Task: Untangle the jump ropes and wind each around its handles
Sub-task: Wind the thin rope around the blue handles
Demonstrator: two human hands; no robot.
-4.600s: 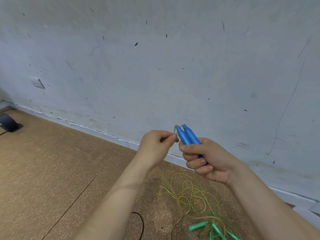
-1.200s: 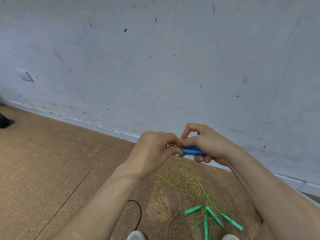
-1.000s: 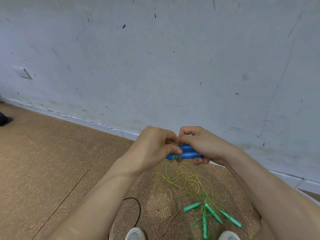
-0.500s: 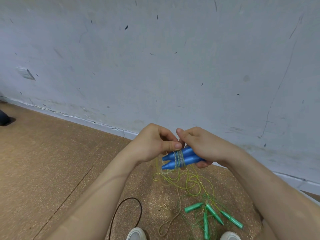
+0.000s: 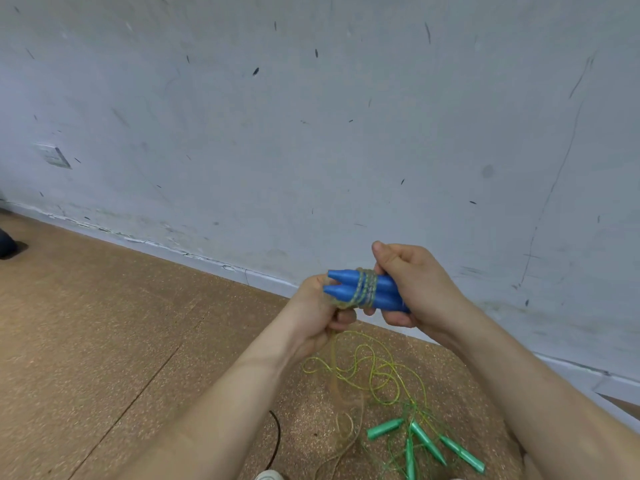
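My right hand (image 5: 415,285) grips the rear ends of two blue handles (image 5: 349,289) held side by side, tips pointing left. Several turns of pale translucent rope (image 5: 365,289) circle their middle. My left hand (image 5: 317,318) is closed on this rope just under the handles, and the rope's loose length (image 5: 341,403) hangs to the floor. On the floor below lie a yellow-green rope (image 5: 377,368) in loose loops and several green handles (image 5: 426,441) with thin green rope tangled around them.
A scuffed pale wall (image 5: 311,133) with a white skirting runs close ahead. The floor (image 5: 104,323) is brown cork. A thin black cable (image 5: 275,434) curves beside my left forearm. A dark object (image 5: 7,244) sits at the far left edge.
The blue handles went from upright to lying level with tips left. Rope turns have appeared around their middle. My left hand has dropped below the handles with the rope.
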